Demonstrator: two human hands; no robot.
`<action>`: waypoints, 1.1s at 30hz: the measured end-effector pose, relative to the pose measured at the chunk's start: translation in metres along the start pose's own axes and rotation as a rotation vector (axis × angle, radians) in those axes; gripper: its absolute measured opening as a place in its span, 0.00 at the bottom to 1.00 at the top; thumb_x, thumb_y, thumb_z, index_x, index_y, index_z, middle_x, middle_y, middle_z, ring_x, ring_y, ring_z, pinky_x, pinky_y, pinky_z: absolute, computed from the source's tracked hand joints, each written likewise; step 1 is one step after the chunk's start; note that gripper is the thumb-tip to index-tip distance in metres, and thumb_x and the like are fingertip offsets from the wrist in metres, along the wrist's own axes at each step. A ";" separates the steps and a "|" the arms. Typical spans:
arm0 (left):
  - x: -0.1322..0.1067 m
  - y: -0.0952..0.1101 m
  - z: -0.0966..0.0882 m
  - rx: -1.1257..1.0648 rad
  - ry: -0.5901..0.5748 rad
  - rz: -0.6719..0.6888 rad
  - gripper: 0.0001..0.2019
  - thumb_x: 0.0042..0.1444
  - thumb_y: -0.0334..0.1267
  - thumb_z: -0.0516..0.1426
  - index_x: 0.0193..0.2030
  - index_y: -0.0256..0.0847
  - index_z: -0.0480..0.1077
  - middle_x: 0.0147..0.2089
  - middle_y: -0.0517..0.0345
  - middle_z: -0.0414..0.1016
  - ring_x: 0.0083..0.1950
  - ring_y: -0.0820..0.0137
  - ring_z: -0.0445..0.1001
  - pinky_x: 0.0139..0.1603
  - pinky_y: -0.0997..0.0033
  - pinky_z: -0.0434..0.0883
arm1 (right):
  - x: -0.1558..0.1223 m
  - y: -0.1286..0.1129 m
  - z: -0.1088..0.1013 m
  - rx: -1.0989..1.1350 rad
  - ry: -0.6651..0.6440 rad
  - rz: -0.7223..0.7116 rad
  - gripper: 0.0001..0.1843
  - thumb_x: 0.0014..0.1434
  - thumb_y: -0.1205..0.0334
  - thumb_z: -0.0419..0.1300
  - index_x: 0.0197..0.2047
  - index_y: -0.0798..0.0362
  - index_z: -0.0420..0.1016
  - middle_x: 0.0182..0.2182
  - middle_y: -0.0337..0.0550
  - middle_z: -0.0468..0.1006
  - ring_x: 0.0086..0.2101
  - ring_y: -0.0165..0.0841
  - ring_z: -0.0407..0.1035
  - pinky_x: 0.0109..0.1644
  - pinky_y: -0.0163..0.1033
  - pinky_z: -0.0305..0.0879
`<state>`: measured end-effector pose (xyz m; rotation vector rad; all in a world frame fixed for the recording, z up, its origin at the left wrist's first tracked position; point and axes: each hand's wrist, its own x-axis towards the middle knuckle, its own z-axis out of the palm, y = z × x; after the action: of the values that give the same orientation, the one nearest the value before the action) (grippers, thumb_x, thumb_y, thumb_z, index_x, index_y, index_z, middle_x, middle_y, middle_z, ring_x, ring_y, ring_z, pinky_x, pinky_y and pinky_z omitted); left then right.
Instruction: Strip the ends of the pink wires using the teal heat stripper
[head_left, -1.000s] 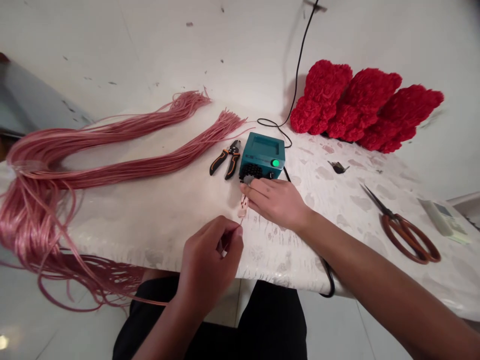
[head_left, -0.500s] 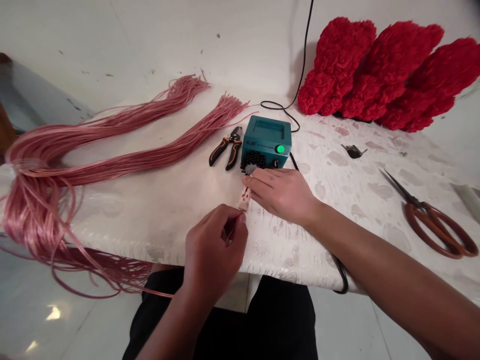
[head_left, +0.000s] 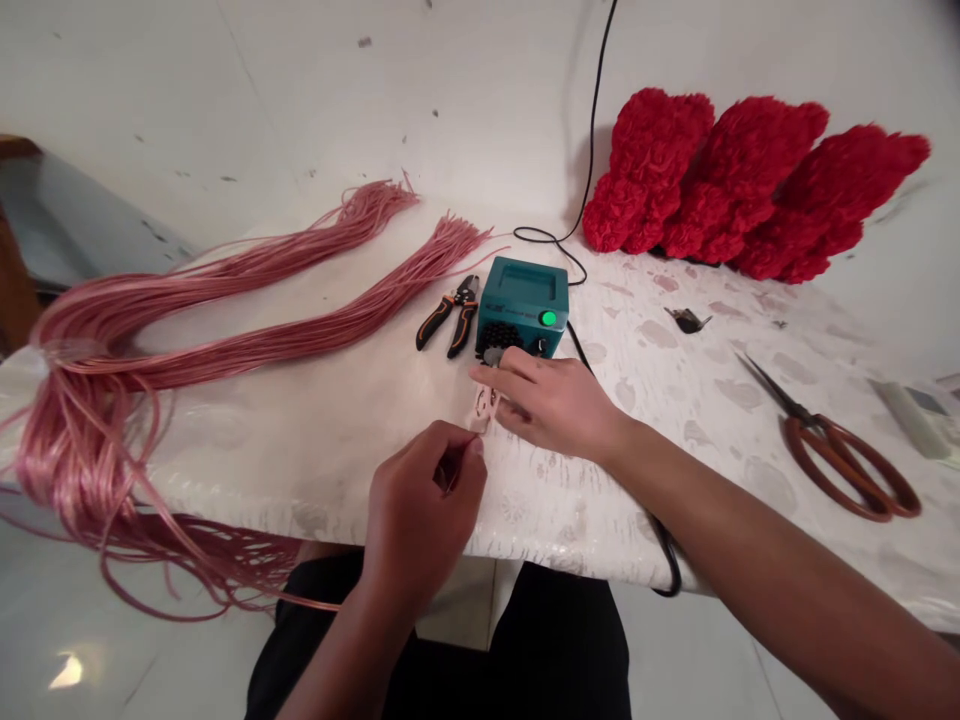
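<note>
Pink wire (head_left: 247, 345) lies in long hanks across the table (head_left: 315, 470), and orange-handled pliers (head_left: 448, 316) are set beside a teal control box (head_left: 521, 295). A thin strand (head_left: 450, 470) appears closed in the grip of the left hand (head_left: 424, 510), its end hidden by the fingers. A small pink piece (head_left: 484, 405), partly covered, is held down under the open right hand (head_left: 555, 405), near the box. Fine handling appears to be in hand, and a steady hold seems called for. Brown-handled scissors (head_left: 825, 460) are left lying to the right.
</note>
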<state>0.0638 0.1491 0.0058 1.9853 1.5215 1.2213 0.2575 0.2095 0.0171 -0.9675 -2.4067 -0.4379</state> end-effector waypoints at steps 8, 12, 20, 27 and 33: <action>0.001 -0.004 0.000 -0.043 0.005 -0.014 0.06 0.58 0.33 0.58 0.29 0.41 0.72 0.20 0.68 0.68 0.21 0.76 0.64 0.23 0.76 0.61 | 0.014 0.053 -0.013 0.072 0.119 0.578 0.18 0.67 0.54 0.53 0.53 0.52 0.75 0.28 0.40 0.77 0.29 0.37 0.70 0.33 0.40 0.61; 0.001 -0.002 -0.001 -0.060 -0.011 -0.022 0.06 0.57 0.33 0.58 0.29 0.41 0.73 0.20 0.67 0.71 0.21 0.76 0.66 0.23 0.76 0.62 | 0.012 0.066 0.001 0.107 0.162 0.607 0.19 0.70 0.50 0.50 0.43 0.50 0.78 0.32 0.42 0.81 0.33 0.39 0.74 0.37 0.42 0.64; 0.002 0.006 -0.002 -0.067 0.003 -0.082 0.06 0.56 0.32 0.59 0.28 0.41 0.74 0.20 0.66 0.71 0.22 0.75 0.66 0.23 0.76 0.62 | -0.004 0.065 0.012 0.142 0.223 0.495 0.22 0.73 0.47 0.47 0.52 0.50 0.76 0.49 0.48 0.82 0.48 0.43 0.76 0.51 0.46 0.70; 0.000 0.008 -0.005 -0.052 -0.017 -0.092 0.06 0.55 0.32 0.59 0.28 0.41 0.74 0.20 0.66 0.70 0.22 0.75 0.65 0.24 0.75 0.62 | -0.002 0.063 0.013 0.143 0.246 0.510 0.20 0.73 0.48 0.49 0.51 0.51 0.75 0.47 0.47 0.82 0.47 0.42 0.76 0.50 0.44 0.69; -0.007 0.013 -0.012 -0.065 -0.074 -0.096 0.07 0.56 0.32 0.59 0.27 0.41 0.73 0.22 0.66 0.70 0.23 0.75 0.66 0.26 0.75 0.62 | -0.003 0.065 0.015 0.164 0.252 0.508 0.20 0.73 0.48 0.49 0.52 0.51 0.75 0.49 0.47 0.81 0.47 0.42 0.76 0.50 0.45 0.69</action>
<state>0.0618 0.1353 0.0194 1.8727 1.5033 1.1312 0.3013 0.2597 0.0101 -1.3071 -1.8525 -0.1597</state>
